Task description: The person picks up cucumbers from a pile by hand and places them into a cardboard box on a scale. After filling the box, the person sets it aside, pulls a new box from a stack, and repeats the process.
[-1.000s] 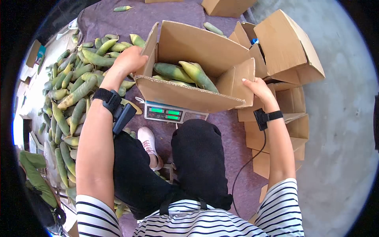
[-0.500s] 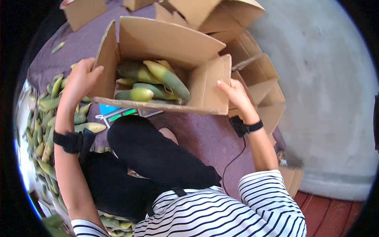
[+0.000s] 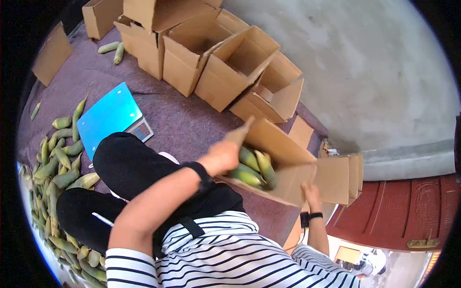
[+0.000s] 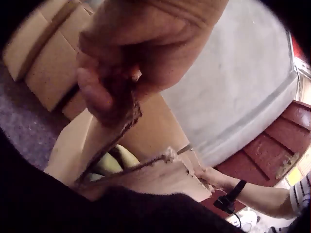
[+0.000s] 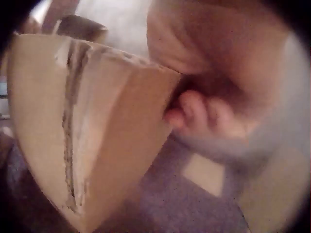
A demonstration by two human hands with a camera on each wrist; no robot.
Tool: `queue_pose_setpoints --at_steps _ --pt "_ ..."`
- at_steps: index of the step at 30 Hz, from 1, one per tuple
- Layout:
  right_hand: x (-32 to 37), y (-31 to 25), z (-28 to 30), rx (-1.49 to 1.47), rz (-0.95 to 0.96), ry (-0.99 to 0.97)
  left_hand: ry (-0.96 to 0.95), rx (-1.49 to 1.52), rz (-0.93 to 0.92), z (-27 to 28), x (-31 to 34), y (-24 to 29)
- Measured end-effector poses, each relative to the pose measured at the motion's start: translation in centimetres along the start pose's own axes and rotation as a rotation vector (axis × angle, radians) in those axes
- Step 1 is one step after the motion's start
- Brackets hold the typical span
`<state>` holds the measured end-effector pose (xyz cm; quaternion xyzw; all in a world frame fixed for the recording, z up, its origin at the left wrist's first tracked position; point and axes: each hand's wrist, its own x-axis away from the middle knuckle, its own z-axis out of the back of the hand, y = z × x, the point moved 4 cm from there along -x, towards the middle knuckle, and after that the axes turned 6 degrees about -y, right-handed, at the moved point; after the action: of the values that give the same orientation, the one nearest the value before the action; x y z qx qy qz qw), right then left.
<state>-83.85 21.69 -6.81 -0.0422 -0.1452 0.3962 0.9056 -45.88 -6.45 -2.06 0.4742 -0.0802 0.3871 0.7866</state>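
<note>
Both hands grip an open cardboard box (image 3: 294,182) by its opposite ends, to the right of the person's knees. Inside lie several green radishes (image 3: 247,175), green with paler ends. My left hand (image 3: 222,157) holds the near-left flap; in the left wrist view its fingers (image 4: 97,97) curl over the torn cardboard edge. At the far end, my right hand (image 3: 311,193) grips the box's edge. The right wrist view shows its curled fingers (image 5: 197,111) against the box wall (image 5: 131,121), with the thumb hidden. The box hangs tilted, its opening facing up toward the head camera.
A scale with a blue platform (image 3: 109,117) stands on the purple floor cloth (image 3: 168,120). Heaped radishes (image 3: 53,182) lie at left. Open cardboard boxes (image 3: 235,72) line the far side; another box (image 3: 333,177) stands at right, beside a red wooden door (image 3: 384,206).
The person has turned to the right, carrying the box of radishes away from over the scale to their right side. Both hands have kept their hold on it.
</note>
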Motion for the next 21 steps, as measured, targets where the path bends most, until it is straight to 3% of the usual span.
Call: queue_pose_setpoints --at_steps 2,4,5,7,8,9,12,13,15,16,17,19,20,21 --pt "4.7 3.3 2.2 -0.144 -0.205 0.057 -0.165 -0.126 -0.305 -4.5 -1.4 2.9" --pt "7.0 8.1 2.5 0.184 -0.275 -0.010 -0.197 -0.131 -0.477 -4.5 0.6 6.2" --pt "8.6 13.2 1.7 0.251 -0.363 -0.008 -0.207 -0.137 -0.477 -3.2 2.0 6.8" --pt "12.1 24.7 -1.3 0.354 -0.433 0.053 -0.105 -0.077 -0.508 1.1 5.0 6.9" --pt "13.2 28.0 -2.1 0.395 -0.426 0.109 -0.013 -0.059 -0.517 2.7 5.9 5.4" --pt "12.4 27.0 -1.9 0.386 -0.420 0.103 0.074 -0.044 -0.532 4.5 7.0 3.5" --pt "10.4 21.4 5.3 0.285 -0.673 0.365 0.258 -0.042 -0.379 10.3 11.5 -1.4" --pt "7.2 16.7 7.2 0.187 -0.378 0.408 0.274 -0.045 -0.296 11.7 12.9 -2.2" --pt "-1.3 10.4 7.3 0.227 -0.152 0.437 0.383 0.141 -0.201 12.5 15.7 -4.2" --pt "-4.3 3.0 8.1 0.056 0.063 0.467 0.387 0.203 -0.124 12.8 17.0 -4.5" --pt "-7.3 -5.1 8.3 0.106 0.110 0.388 0.425 0.202 -0.099 12.7 18.1 -5.1" --pt "-10.3 -17.7 7.1 0.175 0.411 0.303 0.476 0.193 -0.076 12.6 20.6 -6.0" --pt "-10.7 -23.9 7.0 0.128 0.416 0.185 0.516 0.160 -0.002 12.6 22.0 -6.5" --pt "-12.8 -26.3 4.9 0.127 0.525 0.241 0.558 0.130 0.076 12.6 23.4 -7.1"
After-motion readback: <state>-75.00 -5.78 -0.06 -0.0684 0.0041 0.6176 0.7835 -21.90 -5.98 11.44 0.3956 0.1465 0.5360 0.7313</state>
